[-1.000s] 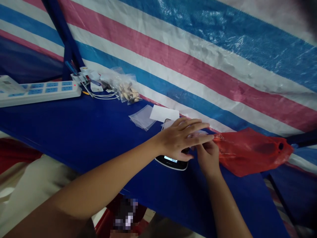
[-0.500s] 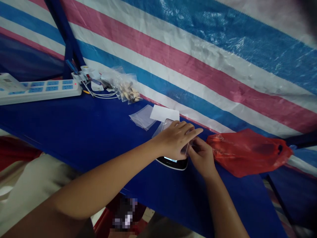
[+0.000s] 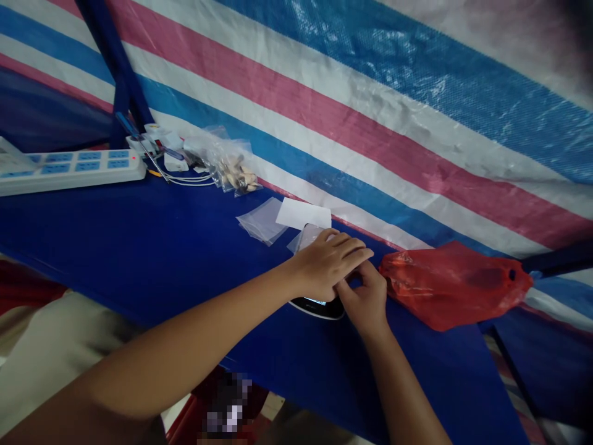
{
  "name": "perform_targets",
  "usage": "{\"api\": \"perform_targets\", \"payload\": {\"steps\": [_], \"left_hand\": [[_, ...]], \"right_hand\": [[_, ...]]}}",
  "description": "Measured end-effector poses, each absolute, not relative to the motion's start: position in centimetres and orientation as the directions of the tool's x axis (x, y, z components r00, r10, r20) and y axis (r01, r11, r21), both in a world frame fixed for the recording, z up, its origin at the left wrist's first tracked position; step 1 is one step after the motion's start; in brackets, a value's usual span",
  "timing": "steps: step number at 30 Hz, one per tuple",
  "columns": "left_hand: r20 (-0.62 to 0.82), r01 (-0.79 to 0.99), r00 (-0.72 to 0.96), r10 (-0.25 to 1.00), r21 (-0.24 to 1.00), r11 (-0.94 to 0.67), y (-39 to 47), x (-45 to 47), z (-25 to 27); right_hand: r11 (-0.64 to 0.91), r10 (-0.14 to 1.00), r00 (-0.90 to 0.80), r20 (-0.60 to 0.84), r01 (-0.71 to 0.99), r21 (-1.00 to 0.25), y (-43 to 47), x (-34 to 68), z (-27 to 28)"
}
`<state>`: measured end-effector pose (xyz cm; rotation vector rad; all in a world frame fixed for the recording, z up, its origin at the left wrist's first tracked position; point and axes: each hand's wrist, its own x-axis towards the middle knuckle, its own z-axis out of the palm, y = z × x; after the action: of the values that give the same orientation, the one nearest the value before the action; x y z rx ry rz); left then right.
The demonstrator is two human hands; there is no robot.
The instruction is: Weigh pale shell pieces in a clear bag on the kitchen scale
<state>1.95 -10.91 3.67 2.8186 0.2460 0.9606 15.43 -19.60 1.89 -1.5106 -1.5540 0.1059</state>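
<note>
My left hand [image 3: 331, 262] lies palm down over a small black digital scale [image 3: 319, 306] on the blue table [image 3: 162, 247]. Only the scale's lit display end shows below my fingers. A small clear plastic bag [image 3: 303, 238] sticks out from under my left hand at its far side. My right hand [image 3: 364, 300] is curled just to the right, its fingers tucked under my left fingertips and pinching the same bag there. The bag's near end is hidden between the two hands.
A red plastic bag [image 3: 454, 284] lies right of my hands. Behind them are a white paper slip [image 3: 303, 214] and a stack of empty clear bags [image 3: 262, 219]. Farther left are a bag of beige pieces [image 3: 234, 173], thin wires [image 3: 185, 179] and a white power strip [image 3: 69, 170]. A striped tarp [image 3: 370, 123] backs the table.
My left hand's fingers pulled back from the red bag and curled in over the scale. My right hand moved left under them. The clear bag seen between the fingers is now mostly covered.
</note>
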Motion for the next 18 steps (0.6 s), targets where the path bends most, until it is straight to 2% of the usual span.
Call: {"api": "perform_targets", "payload": {"steps": [8, 11, 13, 15, 18], "left_hand": [[0.593, 0.079, 0.793, 0.141, 0.129, -0.988, -11.2, 2.0, 3.7], [0.643, 0.12, 0.749, 0.157, 0.102, -0.988, -10.8, 2.0, 3.7], [0.682, 0.162, 0.711, 0.17, 0.076, -0.984, -10.2, 1.8, 3.7], [0.712, 0.201, 0.683, 0.165, 0.034, -0.979, -9.5, 1.5, 3.7], [0.74, 0.243, 0.654, 0.155, -0.012, -0.97, -8.7, 1.1, 3.6]], "right_hand": [[0.213, 0.821, 0.21, 0.53, 0.749, -0.627, -19.6, 15.1, 1.7], [0.268, 0.805, 0.167, 0.57, 0.754, -0.6, -19.8, 15.2, 2.7], [0.3, 0.726, 0.19, 0.661, 0.777, -0.553, -20.2, 16.3, 3.8], [0.226, 0.578, 0.315, 0.753, 0.825, -0.519, -20.9, 18.6, 5.1], [-0.133, 0.316, 0.577, 0.753, 0.813, -0.567, -22.5, 23.4, 6.5]]}}
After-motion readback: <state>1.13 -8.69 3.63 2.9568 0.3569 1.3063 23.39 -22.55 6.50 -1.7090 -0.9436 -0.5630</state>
